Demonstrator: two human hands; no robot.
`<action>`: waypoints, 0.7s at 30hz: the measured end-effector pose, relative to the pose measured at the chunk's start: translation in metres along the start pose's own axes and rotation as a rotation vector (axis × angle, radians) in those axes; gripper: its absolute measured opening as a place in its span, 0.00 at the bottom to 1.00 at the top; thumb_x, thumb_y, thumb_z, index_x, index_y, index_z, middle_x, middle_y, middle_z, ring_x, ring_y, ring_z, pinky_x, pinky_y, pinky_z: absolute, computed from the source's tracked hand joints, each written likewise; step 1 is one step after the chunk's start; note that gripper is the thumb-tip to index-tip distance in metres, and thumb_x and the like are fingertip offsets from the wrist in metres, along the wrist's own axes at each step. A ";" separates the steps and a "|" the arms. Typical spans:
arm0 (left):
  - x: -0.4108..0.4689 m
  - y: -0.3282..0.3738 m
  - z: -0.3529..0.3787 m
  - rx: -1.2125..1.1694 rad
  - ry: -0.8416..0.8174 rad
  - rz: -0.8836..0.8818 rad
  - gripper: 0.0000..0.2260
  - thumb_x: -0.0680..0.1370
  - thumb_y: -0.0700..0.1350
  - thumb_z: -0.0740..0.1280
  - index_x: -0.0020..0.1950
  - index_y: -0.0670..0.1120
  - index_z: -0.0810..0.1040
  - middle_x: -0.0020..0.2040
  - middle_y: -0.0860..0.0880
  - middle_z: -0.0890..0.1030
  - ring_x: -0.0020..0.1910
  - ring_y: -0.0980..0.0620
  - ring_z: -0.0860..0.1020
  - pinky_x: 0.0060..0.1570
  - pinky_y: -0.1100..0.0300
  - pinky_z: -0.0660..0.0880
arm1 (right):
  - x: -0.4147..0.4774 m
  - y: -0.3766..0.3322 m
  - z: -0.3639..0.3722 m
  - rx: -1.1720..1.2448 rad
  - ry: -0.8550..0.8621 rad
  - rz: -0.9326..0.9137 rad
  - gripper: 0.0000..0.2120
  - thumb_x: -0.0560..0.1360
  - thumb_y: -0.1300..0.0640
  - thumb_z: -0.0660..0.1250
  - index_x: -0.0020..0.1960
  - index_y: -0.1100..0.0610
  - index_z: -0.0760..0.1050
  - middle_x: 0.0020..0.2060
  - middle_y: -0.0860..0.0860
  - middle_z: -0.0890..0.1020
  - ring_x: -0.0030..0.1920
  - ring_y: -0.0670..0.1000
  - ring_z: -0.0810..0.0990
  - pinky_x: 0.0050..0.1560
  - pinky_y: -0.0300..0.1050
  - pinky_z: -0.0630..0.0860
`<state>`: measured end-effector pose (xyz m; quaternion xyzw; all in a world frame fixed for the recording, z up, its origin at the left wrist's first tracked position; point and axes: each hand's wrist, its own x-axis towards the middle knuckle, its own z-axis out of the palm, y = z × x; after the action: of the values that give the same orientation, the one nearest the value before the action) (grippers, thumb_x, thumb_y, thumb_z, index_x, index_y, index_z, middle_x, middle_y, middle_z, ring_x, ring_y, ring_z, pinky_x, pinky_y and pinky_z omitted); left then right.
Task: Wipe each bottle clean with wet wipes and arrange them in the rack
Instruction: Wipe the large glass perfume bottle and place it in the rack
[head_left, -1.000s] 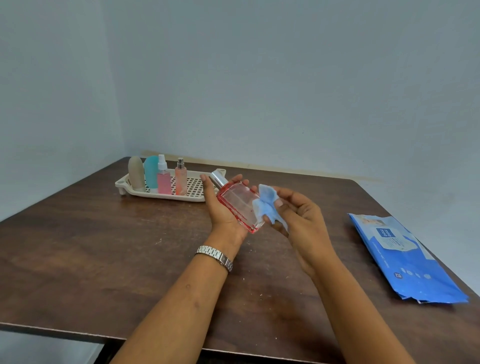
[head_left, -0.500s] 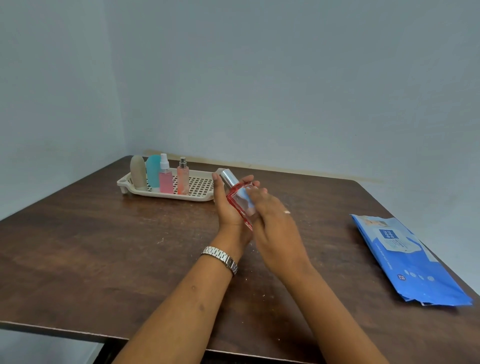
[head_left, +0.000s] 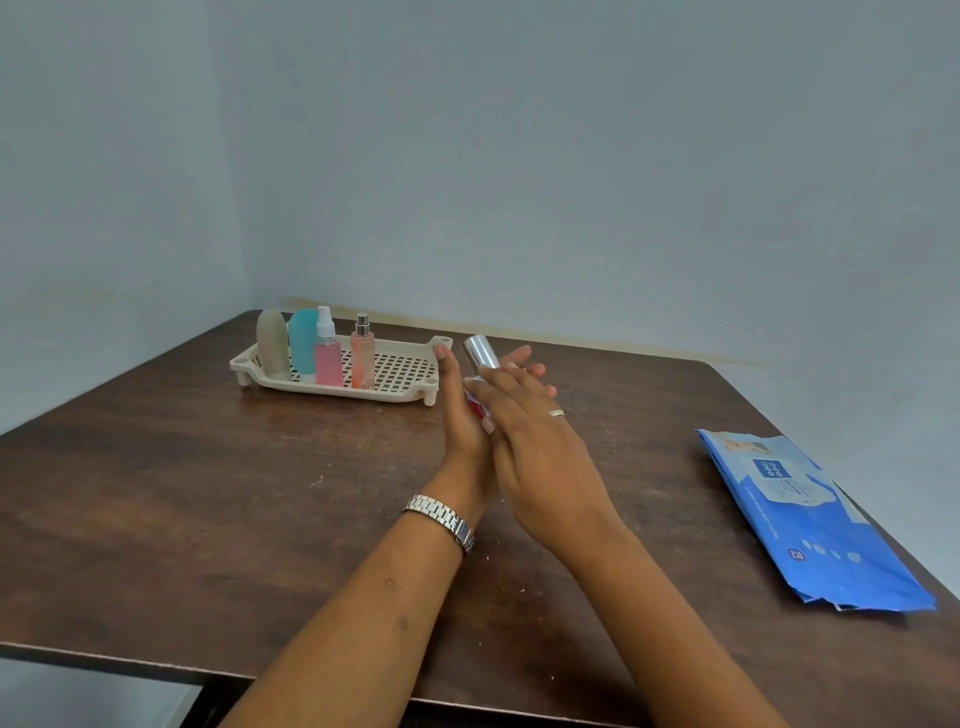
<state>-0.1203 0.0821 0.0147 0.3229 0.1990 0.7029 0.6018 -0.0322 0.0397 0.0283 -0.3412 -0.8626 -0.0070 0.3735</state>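
Moved since a second ago: right hand (head_left: 524, 441), then beside the bottle (head_left: 480, 358) with a blue wipe showing, now lies flat across the bottle's face; wipe hidden.

Head view, items:
- Left hand (head_left: 460, 410): upright, grasping the bottle from behind and below, fingers past its far side. Metal watch (head_left: 441, 519) on the wrist.
- Right hand: fingers extended, pressed over the bottle; ring (head_left: 557, 413) on one finger. Whether it pinches a wipe, cannot tell.
- Bottle: held above the desk (head_left: 182, 493) near its far edge, just right of the rack (head_left: 410, 371); silver cap tilted up-left, a red sliver of body visible between the hands.
- Rack: cream, perforated, by the desk's far left corner. Its left end holds four upright bottles in a row: beige (head_left: 272, 343), teal (head_left: 303, 340), pink spray (head_left: 327, 353), peach spray (head_left: 362, 358). Right end bare.
- Wipes pack (head_left: 800, 514): blue, flat along the desk's right edge, well apart from the hands.
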 end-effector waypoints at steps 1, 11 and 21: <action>-0.002 0.000 0.002 0.017 -0.017 -0.008 0.43 0.66 0.76 0.51 0.57 0.41 0.78 0.48 0.43 0.81 0.48 0.44 0.80 0.46 0.52 0.76 | 0.001 0.001 -0.002 0.019 0.015 -0.004 0.20 0.76 0.64 0.58 0.67 0.53 0.71 0.68 0.50 0.71 0.71 0.48 0.63 0.69 0.36 0.52; -0.005 -0.009 0.006 0.100 -0.132 0.026 0.38 0.53 0.74 0.72 0.46 0.43 0.82 0.40 0.49 0.82 0.42 0.53 0.82 0.49 0.59 0.76 | 0.004 0.013 -0.004 -0.032 0.083 -0.044 0.13 0.76 0.62 0.58 0.58 0.58 0.76 0.56 0.52 0.78 0.62 0.53 0.70 0.65 0.32 0.55; -0.010 -0.012 0.010 0.011 0.037 -0.036 0.14 0.73 0.54 0.64 0.37 0.44 0.77 0.35 0.50 0.77 0.34 0.55 0.78 0.36 0.63 0.76 | -0.010 0.013 0.012 -0.008 0.374 -0.068 0.13 0.73 0.64 0.59 0.51 0.66 0.79 0.51 0.60 0.81 0.57 0.53 0.76 0.62 0.45 0.69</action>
<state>-0.1040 0.0740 0.0117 0.3096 0.2197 0.6967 0.6087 -0.0269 0.0466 0.0100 -0.3060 -0.7891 -0.0866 0.5255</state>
